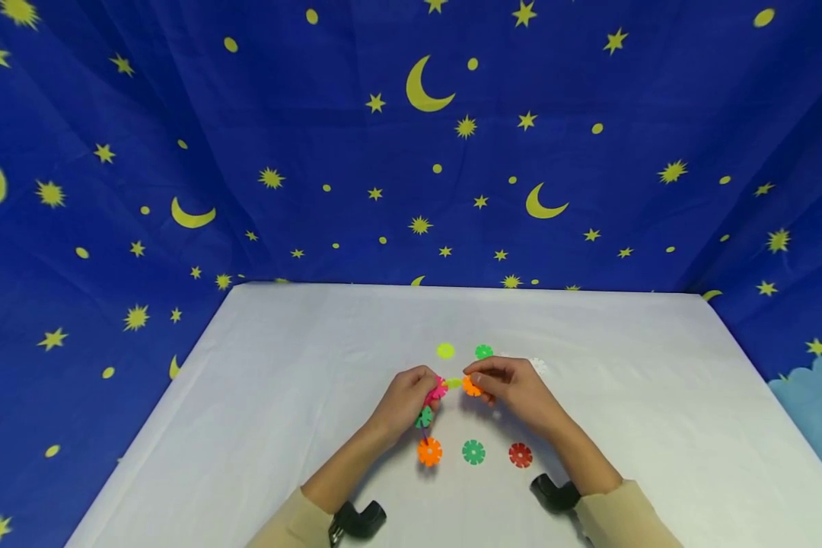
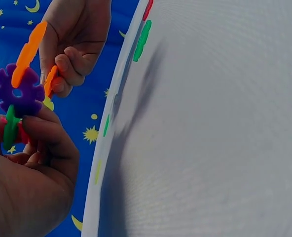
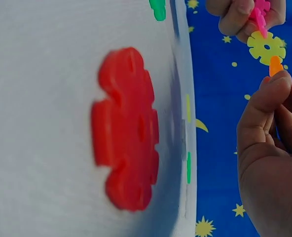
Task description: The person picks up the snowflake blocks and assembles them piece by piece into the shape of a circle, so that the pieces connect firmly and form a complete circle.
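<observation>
My left hand (image 1: 404,397) grips a pink notched disc (image 1: 441,388), part of a linked chain of plastic snowflake discs. From it hang a green disc (image 1: 424,417), a purple disc (image 2: 18,93) and an orange disc (image 1: 429,452). A yellow disc (image 3: 267,48) joins the pink one on its other side. My right hand (image 1: 520,390) pinches a second orange disc (image 1: 471,386) between thumb and fingers, its edge meeting the yellow disc. Whether their slots are fully engaged I cannot tell. Both hands hold the chain above the table.
On the white table (image 1: 281,365) lie loose discs: a yellow disc (image 1: 446,351) and a green disc (image 1: 483,352) behind the hands, a white disc (image 1: 538,366) at right, another green disc (image 1: 473,452) and a red disc (image 1: 520,455) in front. A blue star-patterned cloth (image 1: 356,144) hangs around.
</observation>
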`<state>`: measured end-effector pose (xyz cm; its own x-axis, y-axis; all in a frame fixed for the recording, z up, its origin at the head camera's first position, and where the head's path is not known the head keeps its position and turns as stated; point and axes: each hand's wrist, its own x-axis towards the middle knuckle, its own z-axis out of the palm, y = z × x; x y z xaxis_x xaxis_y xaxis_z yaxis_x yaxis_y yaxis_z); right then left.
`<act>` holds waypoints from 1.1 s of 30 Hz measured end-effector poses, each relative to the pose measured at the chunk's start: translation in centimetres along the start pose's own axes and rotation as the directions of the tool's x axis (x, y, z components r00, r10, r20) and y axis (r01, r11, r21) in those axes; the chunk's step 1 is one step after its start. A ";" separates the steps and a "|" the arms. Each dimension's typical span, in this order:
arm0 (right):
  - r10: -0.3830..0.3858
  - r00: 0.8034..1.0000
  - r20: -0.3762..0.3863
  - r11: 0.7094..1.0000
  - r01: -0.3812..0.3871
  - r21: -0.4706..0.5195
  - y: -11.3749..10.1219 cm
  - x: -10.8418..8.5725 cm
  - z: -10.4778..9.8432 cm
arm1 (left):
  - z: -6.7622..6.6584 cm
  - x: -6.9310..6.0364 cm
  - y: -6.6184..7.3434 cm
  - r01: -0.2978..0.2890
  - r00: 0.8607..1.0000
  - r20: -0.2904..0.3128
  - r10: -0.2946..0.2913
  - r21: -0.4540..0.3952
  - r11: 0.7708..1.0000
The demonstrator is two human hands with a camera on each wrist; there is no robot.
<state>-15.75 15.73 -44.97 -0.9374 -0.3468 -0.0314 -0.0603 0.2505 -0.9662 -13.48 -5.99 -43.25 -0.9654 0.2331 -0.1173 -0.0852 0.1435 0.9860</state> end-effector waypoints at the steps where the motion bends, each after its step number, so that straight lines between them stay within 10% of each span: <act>1: 0.000 1.000 -0.001 1.000 0.000 0.003 0.0 0.0 0.0 | 0.0 0.2 -0.3 0.005 1.000 0.000 -0.005 0.009 1.000; 33: -0.056 0.995 -0.087 0.995 0.048 -0.087 -0.9 -0.6 2.0 | 0.7 0.8 -2.2 -0.033 0.999 0.003 0.034 -0.137 0.990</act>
<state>-14.45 13.94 -44.61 -0.9589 -0.2801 0.0449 -0.1350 0.3112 -0.9407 -13.89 -5.44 -45.57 -0.9669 0.2409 -0.0844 -0.0863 0.0029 0.9963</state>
